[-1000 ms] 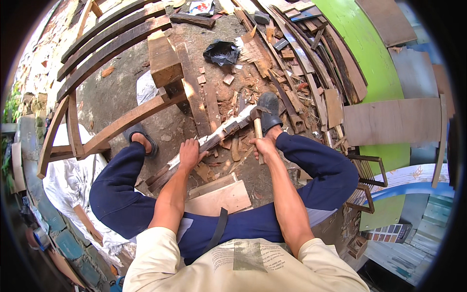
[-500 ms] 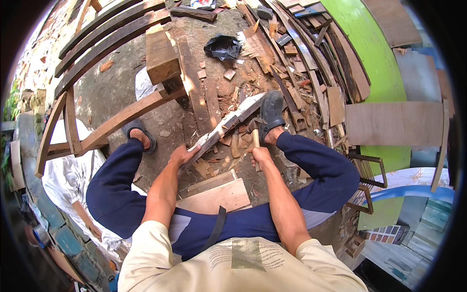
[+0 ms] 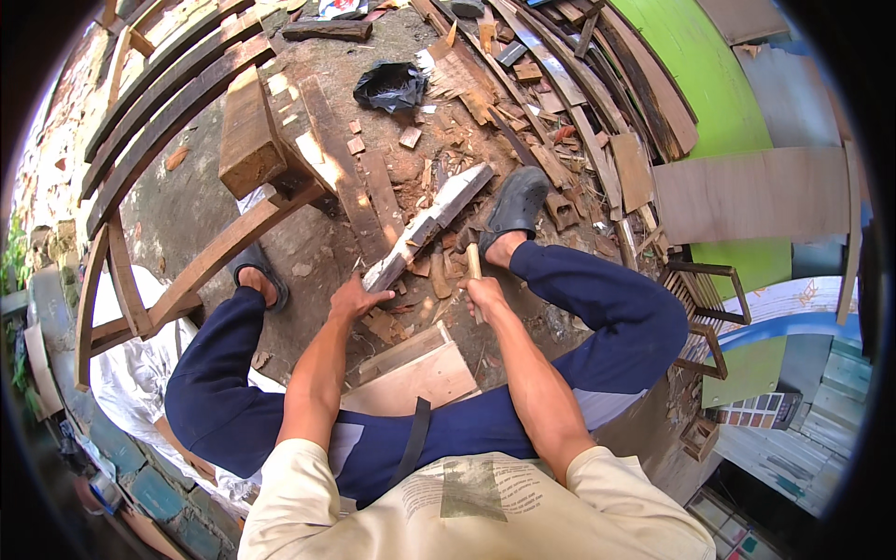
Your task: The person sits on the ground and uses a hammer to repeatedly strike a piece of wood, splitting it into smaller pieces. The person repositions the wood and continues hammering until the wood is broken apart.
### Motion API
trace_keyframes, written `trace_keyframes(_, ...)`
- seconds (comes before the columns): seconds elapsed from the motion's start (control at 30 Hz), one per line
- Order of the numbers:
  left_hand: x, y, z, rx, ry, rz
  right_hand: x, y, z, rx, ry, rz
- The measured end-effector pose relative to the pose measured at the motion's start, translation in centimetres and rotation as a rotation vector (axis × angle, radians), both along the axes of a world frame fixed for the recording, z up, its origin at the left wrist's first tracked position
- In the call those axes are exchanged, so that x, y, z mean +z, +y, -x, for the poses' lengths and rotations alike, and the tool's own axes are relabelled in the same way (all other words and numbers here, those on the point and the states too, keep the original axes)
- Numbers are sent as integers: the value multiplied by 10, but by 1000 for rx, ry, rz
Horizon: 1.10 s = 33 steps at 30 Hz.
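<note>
Looking at a length of white-faced wood (image 3: 432, 222) slanting up and to the right, with the far end near the right clog (image 3: 519, 203). Gripped at the near end by the left hand (image 3: 353, 297), thumb out along the side, other fingers mostly hidden. Shifted a good bit in the last second — no longer trailing down to the lower left past that hand, now lying almost wholly beyond the fingers and showing more of the pale face. Can't tell from above about resting on the ground (image 3: 303, 247) or being held just off.

Also pulled the hammer (image 3: 472, 257) back from the far end, leaving the head beside the wood, close to the clog. Still got the right hand (image 3: 483, 295) wrapped firmly around the handle, though. Reads to me like re-setting the wood rather than mid-strike — probably needs a steady hold before any more hitting.
</note>
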<state>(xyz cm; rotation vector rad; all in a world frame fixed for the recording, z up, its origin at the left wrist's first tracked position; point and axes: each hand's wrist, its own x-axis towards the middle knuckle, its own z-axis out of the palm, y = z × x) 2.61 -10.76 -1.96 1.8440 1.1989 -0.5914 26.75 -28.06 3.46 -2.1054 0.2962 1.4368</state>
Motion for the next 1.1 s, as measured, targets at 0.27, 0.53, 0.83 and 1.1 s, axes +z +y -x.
trace_keyframes(0.27,4,-1,-5,-10,65,-25,6,1,-8,-44,-18,-40)
trace_keyframes(0.53,-10,31,7,16,-56,80,-10,2,4,-114,-36,-28)
trace_keyframes(0.83,-4,17,12,218,0,-181,-38,3,68,-85,-59,95)
trace_keyframes(1.1,-3,-5,9,-59,62,-404,-36,1,79,62,-94,158)
